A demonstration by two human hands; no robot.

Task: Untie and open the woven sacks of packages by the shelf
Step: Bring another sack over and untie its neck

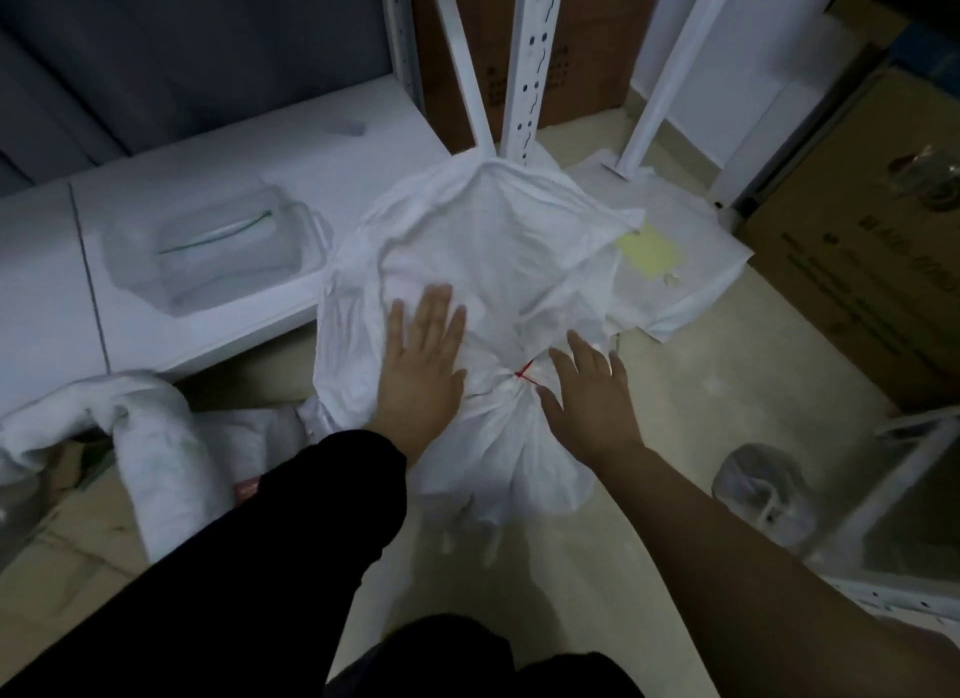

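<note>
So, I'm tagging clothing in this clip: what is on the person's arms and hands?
The left arm wears a long black sleeve reaching the wrist. The right arm is bare, with no sleeve in view. The left hand and the right hand are bare: no gloves, rings or watch visible.

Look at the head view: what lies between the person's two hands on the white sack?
The red tie cinching the sack neck sits between left hand and right hand, seen in the head view.
</note>
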